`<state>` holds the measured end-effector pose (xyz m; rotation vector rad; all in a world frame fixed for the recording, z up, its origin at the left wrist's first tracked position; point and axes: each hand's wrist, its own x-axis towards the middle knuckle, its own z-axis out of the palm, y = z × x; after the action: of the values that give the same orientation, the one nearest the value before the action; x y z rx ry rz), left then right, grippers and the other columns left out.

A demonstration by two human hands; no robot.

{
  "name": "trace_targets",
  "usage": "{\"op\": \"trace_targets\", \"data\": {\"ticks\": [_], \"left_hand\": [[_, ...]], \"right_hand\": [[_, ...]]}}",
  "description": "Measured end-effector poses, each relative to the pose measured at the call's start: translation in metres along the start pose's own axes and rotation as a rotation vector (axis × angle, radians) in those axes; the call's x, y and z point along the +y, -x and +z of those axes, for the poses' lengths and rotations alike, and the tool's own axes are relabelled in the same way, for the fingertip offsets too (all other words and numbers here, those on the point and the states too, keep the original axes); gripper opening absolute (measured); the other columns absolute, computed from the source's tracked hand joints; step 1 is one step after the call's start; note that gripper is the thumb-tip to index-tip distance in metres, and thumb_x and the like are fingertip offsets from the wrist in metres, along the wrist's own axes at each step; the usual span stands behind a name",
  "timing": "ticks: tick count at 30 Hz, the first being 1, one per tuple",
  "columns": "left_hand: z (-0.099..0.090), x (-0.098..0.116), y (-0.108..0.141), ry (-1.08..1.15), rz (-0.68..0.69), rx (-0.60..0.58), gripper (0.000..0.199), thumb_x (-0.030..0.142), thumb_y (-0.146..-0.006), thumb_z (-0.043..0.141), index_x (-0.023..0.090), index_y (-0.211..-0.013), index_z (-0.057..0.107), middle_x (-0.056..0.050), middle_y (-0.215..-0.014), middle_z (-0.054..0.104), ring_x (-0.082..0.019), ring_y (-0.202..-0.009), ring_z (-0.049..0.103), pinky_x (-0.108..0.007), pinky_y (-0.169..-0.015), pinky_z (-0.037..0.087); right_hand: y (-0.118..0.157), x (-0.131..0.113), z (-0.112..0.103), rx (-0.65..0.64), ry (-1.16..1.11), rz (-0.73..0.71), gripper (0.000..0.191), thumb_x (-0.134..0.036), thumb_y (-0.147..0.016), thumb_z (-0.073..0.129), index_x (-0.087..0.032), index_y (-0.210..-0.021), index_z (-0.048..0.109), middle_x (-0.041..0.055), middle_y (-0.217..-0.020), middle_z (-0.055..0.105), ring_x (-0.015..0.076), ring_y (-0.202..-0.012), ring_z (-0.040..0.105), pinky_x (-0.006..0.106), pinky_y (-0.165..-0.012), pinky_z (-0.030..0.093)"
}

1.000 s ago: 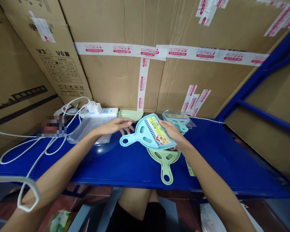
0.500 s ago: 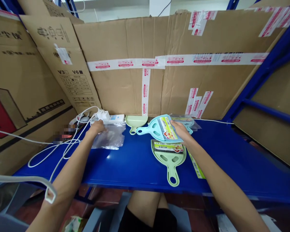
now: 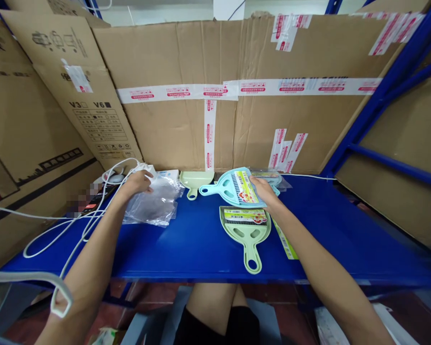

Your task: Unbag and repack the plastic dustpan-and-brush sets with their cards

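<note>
My right hand grips the edge of a light blue dustpan set with a yellow-green label, its handle pointing left. Just below it on the blue table lies a green dustpan and brush set, handle toward me. At the left, my left hand is at the upper edge of clear plastic bags, its fingers bent and apart; whether it pinches the film is too fine to tell. A pale green dustpan stands between the hands, near the cardboard. Behind my right hand is a bagged blue set.
White cables loop over the table's left side, near a white power strip. A cardboard wall closes off the back. A yellow-green card lies beneath my right forearm. Blue rack posts rise at the right.
My left hand has lifted slightly off the bags, its fingers spreading, and the bags look more bunched up. The view has shifted a little; my right hand still holds the blue set.
</note>
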<state>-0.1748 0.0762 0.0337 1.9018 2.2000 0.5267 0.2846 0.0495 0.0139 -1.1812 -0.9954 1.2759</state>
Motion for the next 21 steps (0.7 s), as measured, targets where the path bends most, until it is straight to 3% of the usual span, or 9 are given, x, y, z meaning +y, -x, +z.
{"op": "trace_targets", "data": {"ticks": [3, 5, 8, 11, 13, 16, 21], "left_hand": [[-0.009, 0.012, 0.011, 0.161, 0.050, -0.040, 0.039, 0.024, -0.082, 0.064, 0.011, -0.117, 0.072, -0.005, -0.075, 0.071, -0.019, -0.066, 0.072, -0.026, -0.066, 0.057], [-0.014, 0.027, 0.025, 0.350, 0.196, -0.097, 0.037, 0.035, -0.086, 0.066, 0.012, -0.113, 0.076, -0.003, -0.068, 0.067, -0.016, -0.062, 0.065, -0.026, -0.063, 0.054], [-0.010, 0.057, 0.049, 0.531, 0.470, -0.324, 0.039, 0.047, -0.086, 0.074, 0.016, -0.108, 0.080, -0.003, -0.070, 0.070, -0.014, -0.060, 0.060, -0.025, -0.061, 0.052], [0.006, 0.086, 0.069, 0.512, 0.600, -0.590, 0.033, 0.047, -0.089, 0.076, 0.017, -0.099, 0.082, -0.006, -0.076, 0.075, -0.013, -0.059, 0.061, -0.024, -0.057, 0.050], [0.017, 0.096, 0.074, 0.494, 0.668, -0.689, 0.030, 0.044, -0.089, 0.077, 0.018, -0.104, 0.082, -0.008, -0.086, 0.079, -0.016, -0.068, 0.069, -0.026, -0.064, 0.054], [0.025, 0.097, 0.073, 0.425, 0.766, -0.767, 0.024, 0.036, -0.087, 0.081, 0.021, -0.106, 0.083, -0.010, -0.097, 0.083, -0.021, -0.084, 0.076, -0.031, -0.078, 0.058], [0.023, 0.101, 0.078, 0.418, 0.880, -0.747, 0.014, 0.034, -0.090, 0.077, 0.024, -0.093, 0.087, -0.010, -0.091, 0.082, -0.021, -0.081, 0.076, -0.030, -0.075, 0.058]], "right_hand": [[-0.002, -0.001, -0.002, -0.004, -0.020, 0.000, 0.023, -0.037, -0.101, 0.067, -0.016, -0.109, 0.075, 0.0073, -0.081, 0.082, 0.0243, -0.068, 0.080, 0.032, -0.064, 0.066], [-0.003, -0.003, -0.003, 0.012, -0.026, 0.006, 0.021, -0.033, -0.103, 0.065, -0.016, -0.108, 0.075, 0.0068, -0.081, 0.082, 0.0233, -0.067, 0.079, 0.032, -0.064, 0.065], [-0.004, -0.008, -0.006, 0.052, -0.020, 0.016, 0.018, -0.029, -0.104, 0.063, -0.015, -0.105, 0.074, 0.0059, -0.079, 0.081, 0.0218, -0.066, 0.078, 0.031, -0.065, 0.065], [-0.003, -0.013, -0.008, 0.057, -0.016, 0.024, 0.018, -0.028, -0.104, 0.061, -0.015, -0.100, 0.073, 0.0066, -0.079, 0.081, 0.0213, -0.067, 0.078, 0.030, -0.065, 0.064], [-0.002, -0.014, -0.008, 0.057, -0.006, 0.027, 0.020, -0.028, -0.105, 0.060, -0.015, -0.096, 0.073, 0.0075, -0.081, 0.082, 0.0210, -0.068, 0.078, 0.029, -0.064, 0.064], [-0.001, -0.014, -0.008, 0.047, 0.018, 0.021, 0.022, -0.027, -0.105, 0.059, -0.015, -0.093, 0.073, 0.0074, -0.083, 0.082, 0.0202, -0.067, 0.078, 0.028, -0.062, 0.062], [0.001, -0.010, -0.007, -0.059, 0.072, -0.004, 0.020, -0.030, -0.103, 0.063, -0.016, -0.094, 0.075, 0.0067, -0.085, 0.082, 0.0193, -0.067, 0.076, 0.027, -0.061, 0.061]]}}
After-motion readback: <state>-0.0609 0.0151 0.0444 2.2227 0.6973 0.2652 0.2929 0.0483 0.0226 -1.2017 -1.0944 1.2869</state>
